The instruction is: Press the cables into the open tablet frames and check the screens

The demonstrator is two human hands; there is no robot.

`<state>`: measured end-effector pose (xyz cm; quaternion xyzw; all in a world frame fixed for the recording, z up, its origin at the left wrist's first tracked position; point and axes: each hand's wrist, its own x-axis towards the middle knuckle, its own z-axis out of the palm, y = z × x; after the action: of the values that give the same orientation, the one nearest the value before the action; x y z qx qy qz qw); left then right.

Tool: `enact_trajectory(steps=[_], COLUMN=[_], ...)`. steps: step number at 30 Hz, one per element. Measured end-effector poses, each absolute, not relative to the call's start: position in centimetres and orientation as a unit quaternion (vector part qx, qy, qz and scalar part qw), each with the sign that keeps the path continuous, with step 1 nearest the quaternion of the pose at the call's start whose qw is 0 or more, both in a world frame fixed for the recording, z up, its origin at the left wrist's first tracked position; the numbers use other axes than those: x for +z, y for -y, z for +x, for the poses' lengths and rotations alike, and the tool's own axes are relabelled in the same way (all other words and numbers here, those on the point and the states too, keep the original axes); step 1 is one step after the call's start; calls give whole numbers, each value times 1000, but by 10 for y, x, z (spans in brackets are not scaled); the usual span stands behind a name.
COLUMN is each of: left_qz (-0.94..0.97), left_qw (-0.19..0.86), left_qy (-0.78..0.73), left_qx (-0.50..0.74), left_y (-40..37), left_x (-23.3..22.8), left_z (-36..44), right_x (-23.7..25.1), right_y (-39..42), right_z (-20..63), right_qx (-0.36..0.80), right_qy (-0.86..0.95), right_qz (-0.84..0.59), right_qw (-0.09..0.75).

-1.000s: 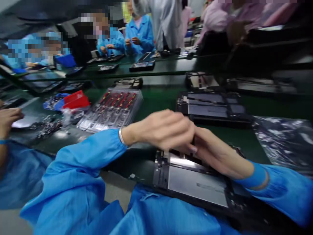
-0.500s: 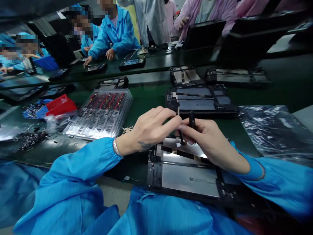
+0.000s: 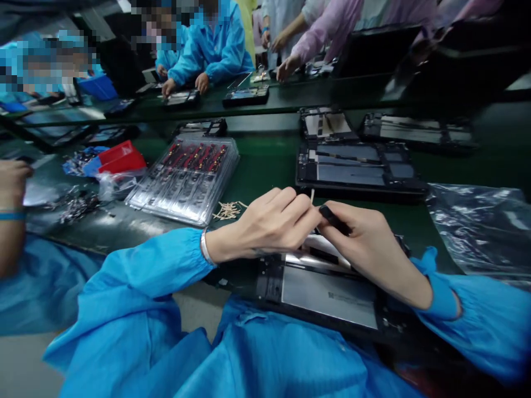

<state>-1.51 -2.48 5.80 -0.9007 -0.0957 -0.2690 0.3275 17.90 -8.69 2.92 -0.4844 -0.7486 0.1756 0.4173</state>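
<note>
An opened tablet (image 3: 327, 296) with a grey inner panel lies at the near table edge in front of me. My left hand (image 3: 274, 224) hovers over its upper edge, fingers pinched on a thin pale strip (image 3: 312, 196) that sticks up. My right hand (image 3: 367, 243) meets it from the right and grips a black tweezers-like tool (image 3: 334, 219), its tip hidden between the two hands. Both sleeves are blue.
A clear tray of small parts (image 3: 185, 179) lies to the left, a pile of pale strips (image 3: 227, 210) beside it. More opened tablets (image 3: 357, 171) lie behind, crinkled plastic bags (image 3: 477, 226) to the right, a red bin (image 3: 120, 160) far left. Other workers' hands (image 3: 12, 182) surround the table.
Both hands have sunk a little closer to the tablet, and the black tool now lies flatter in the right hand. The view has shifted slightly.
</note>
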Motion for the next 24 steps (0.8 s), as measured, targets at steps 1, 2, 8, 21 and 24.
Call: enact_trajectory(steps=[1, 2, 8, 21, 24], left_qz=[-898, -895, -889, -919, -887], left_qw=[325, 322, 245, 101, -47], left_qy=[113, 146, 383, 381, 445], left_qx=[-273, -273, -56, -25, -108], left_y=[20, 14, -19, -83, -154], left_x=[57, 55, 42, 64, 71], left_z=[-22, -31, -101, -76, -12], right_x=[29, 29, 29, 33, 33], right_y=[88, 88, 83, 91, 91], right_z=[179, 180, 185, 198, 198], right_qx=[186, 203, 278, 312, 335], right_qy=[747, 739, 664, 660, 660], right_qz=[-489, -498, -553, -549, -534], right_qw=[410, 406, 421, 408, 410])
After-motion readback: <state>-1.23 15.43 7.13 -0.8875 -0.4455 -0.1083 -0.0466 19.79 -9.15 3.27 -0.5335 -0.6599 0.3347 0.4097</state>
